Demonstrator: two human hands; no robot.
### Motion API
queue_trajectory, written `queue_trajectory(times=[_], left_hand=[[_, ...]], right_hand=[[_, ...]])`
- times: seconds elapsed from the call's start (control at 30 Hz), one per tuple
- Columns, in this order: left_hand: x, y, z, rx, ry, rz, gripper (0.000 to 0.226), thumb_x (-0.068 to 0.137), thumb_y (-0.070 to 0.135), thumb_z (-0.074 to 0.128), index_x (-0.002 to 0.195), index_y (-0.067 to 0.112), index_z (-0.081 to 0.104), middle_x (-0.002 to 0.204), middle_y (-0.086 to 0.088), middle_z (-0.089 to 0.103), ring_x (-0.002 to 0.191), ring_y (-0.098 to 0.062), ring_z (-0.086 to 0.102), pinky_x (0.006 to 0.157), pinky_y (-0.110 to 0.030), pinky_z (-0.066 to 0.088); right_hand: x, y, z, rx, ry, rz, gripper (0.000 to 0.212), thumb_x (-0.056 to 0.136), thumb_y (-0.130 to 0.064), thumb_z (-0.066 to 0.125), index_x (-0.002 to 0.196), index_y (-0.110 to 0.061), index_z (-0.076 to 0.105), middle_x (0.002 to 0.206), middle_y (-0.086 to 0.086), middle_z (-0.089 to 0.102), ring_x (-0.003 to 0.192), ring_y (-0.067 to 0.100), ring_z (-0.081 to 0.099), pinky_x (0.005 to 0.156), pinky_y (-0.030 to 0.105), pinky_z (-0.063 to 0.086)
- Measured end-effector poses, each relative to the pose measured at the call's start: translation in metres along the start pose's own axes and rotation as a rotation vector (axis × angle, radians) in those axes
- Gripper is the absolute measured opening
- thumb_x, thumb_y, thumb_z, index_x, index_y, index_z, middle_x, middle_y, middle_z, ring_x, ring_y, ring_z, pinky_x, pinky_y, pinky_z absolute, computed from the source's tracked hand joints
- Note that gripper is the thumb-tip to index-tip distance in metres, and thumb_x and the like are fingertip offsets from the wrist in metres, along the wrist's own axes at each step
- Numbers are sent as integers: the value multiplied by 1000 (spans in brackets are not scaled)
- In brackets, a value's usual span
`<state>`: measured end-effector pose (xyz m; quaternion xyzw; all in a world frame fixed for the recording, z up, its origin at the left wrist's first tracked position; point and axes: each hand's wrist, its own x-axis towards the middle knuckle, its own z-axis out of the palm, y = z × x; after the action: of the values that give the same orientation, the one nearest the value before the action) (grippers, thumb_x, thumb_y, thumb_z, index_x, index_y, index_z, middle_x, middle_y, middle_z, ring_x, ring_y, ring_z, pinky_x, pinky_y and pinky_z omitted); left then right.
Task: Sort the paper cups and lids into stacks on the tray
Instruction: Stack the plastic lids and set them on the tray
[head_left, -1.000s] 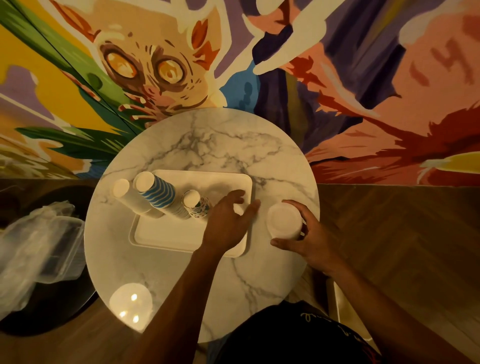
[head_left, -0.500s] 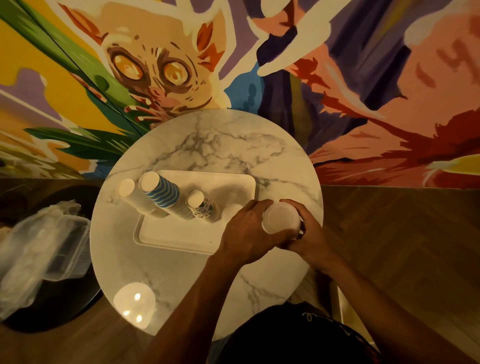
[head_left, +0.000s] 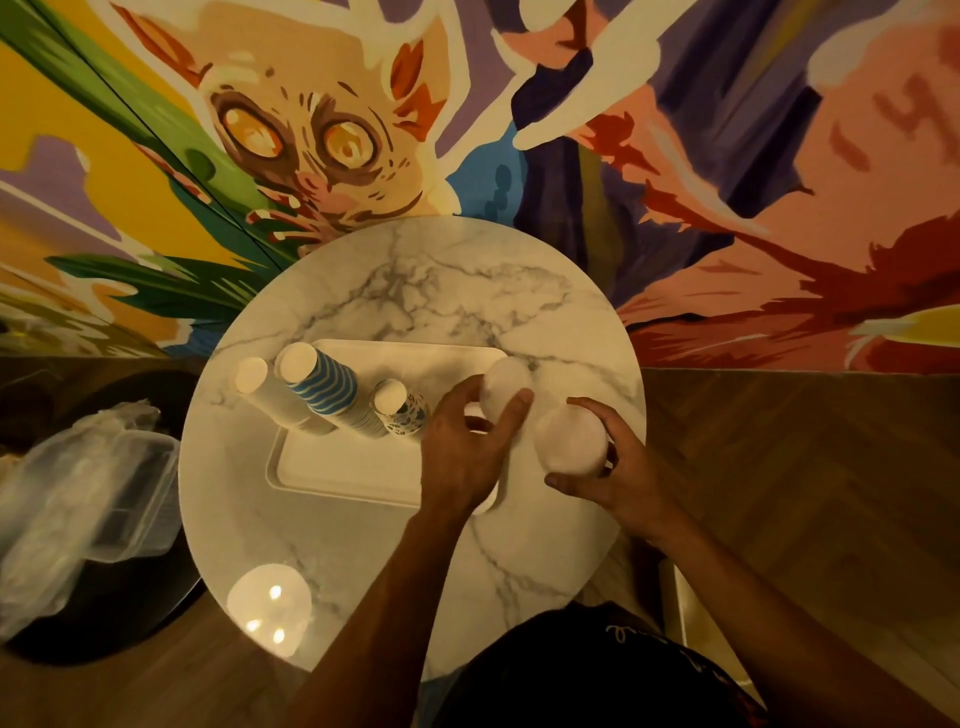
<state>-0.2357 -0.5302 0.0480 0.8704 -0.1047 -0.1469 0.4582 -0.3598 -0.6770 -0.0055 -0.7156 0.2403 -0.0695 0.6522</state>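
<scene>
A white tray lies on the round marble table. On its left part stand three upside-down stacks: plain white cups, blue-striped cups and small patterned cups. My left hand pinches a white lid over the tray's right end. A stack of white lids sits in the grip of my right hand, just right of the tray. Another white lid shows dimly under my left hand.
A dark round surface at the left holds crumpled clear plastic containers. A lamp's bright reflection sits on the table's near left edge. A painted mural wall rises behind the table; wooden floor lies to the right.
My left hand went from the tray to the lid stack in my right hand, took one lid off it, and now holds that lid over the tray's right end.
</scene>
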Motion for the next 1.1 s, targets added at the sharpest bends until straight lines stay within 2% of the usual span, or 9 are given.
queue_trajectory(times=[0.07, 0.13, 0.33, 0.6, 0.7, 0.77, 0.97, 1.1], left_hand=[[8, -20, 3, 115, 45, -57, 65, 74, 82, 64, 120, 35, 64, 112, 16, 65, 98, -1, 64, 90, -32, 53], [12, -35, 5, 230, 42, -120, 73, 74, 81, 64, 127, 31, 62, 115, 9, 63, 108, -16, 62, 92, -34, 47], [19, -65, 12, 510, -118, -236, 86, 77, 82, 57, 145, 29, 47, 147, -7, 46, 127, -36, 55, 104, -50, 44], [31, -86, 19, 492, -104, -270, 86, 84, 73, 59, 150, 23, 36, 147, -8, 52, 128, -35, 55, 104, -50, 44], [32, -91, 20, 509, -117, -266, 86, 84, 73, 59, 149, 22, 35, 143, -9, 56, 126, -35, 56, 103, -49, 45], [34, -94, 21, 520, -131, -264, 87, 84, 73, 59, 149, 23, 33, 141, -9, 57, 125, -36, 57, 102, -49, 45], [34, -94, 18, 520, -152, -236, 95, 84, 73, 60, 156, 23, 24, 148, -9, 52, 130, -36, 54, 105, -49, 44], [27, -79, 13, 450, -101, -206, 87, 86, 70, 60, 153, 23, 31, 146, -8, 55, 131, -34, 54, 107, -48, 42]], right_hand=[[-2, -1, -1, 8, 2, 19, 91, 62, -39, 96, 139, -38, 48, 137, -25, 53, 129, 0, 49, 109, 40, 49], [-5, -3, -2, 9, 3, 29, 88, 63, -29, 94, 138, -35, 49, 134, -26, 53, 127, -1, 50, 109, 42, 50], [-7, -3, -7, 7, -4, 36, 85, 68, -19, 93, 139, -33, 48, 135, -25, 52, 128, 6, 51, 105, 42, 53], [-10, -1, -12, -13, 18, 32, 86, 68, -20, 93, 140, -34, 48, 135, -28, 51, 127, 3, 51, 100, 31, 55], [-11, -1, -12, -15, 15, 35, 88, 65, -27, 92, 140, -33, 48, 136, -25, 51, 129, 7, 51, 99, 32, 56], [-10, -1, -11, -12, 13, 40, 88, 66, -24, 93, 142, -32, 48, 137, -24, 51, 129, 7, 51, 101, 35, 55], [-8, -4, -9, -16, 2, 37, 88, 67, -24, 92, 142, -32, 46, 137, -23, 50, 128, 6, 50, 102, 36, 55], [-7, -6, -8, -8, -19, 32, 87, 68, -23, 91, 142, -32, 46, 136, -24, 49, 128, 6, 50, 102, 33, 54]])
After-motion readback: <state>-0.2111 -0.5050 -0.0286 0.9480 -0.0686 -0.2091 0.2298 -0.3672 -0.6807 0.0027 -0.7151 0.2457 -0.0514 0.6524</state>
